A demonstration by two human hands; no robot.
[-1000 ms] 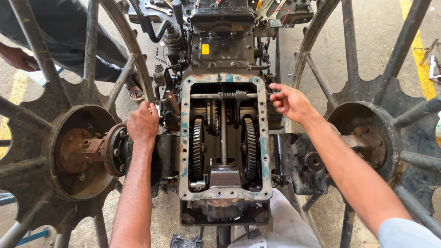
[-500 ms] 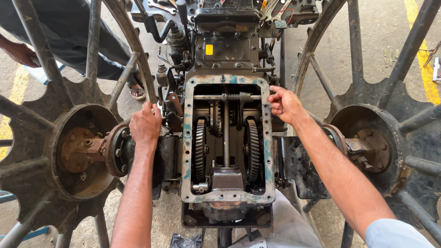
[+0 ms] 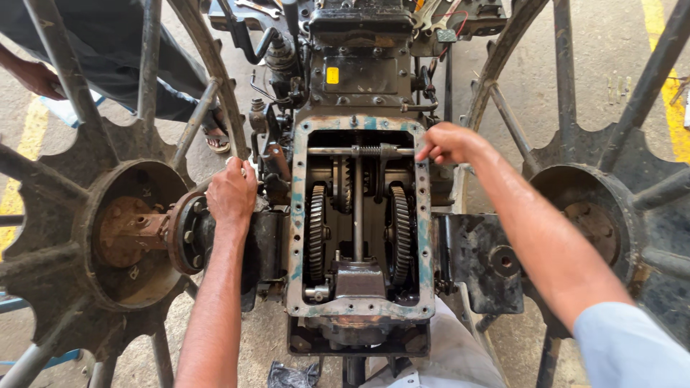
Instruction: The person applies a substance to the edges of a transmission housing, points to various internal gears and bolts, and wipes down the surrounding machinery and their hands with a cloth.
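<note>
An open tractor gearbox housing (image 3: 425,237) fills the middle, its rim smeared with blue-green sealant. Inside are two large gears (image 3: 316,233) and a central shaft (image 3: 357,215). My left hand (image 3: 231,195) rests closed on the dark axle housing to the left of the opening, next to the rusty left hub (image 3: 136,230). My right hand (image 3: 449,144) sits at the upper right corner of the rim, fingers curled and pinching at the end of the cross shaft (image 3: 359,151). What the fingertips grip is hidden.
Two large steel cage wheels (image 3: 65,187) (image 3: 618,172) flank the gearbox. Another person's hand (image 3: 36,77) and sandalled foot (image 3: 215,136) show at upper left. Yellow floor lines run along both edges. The engine block (image 3: 359,50) with hoses lies beyond.
My right hand has slid left and down along the rim to the cross shaft's end. My left hand stays on the axle housing. The view has shifted slightly.
</note>
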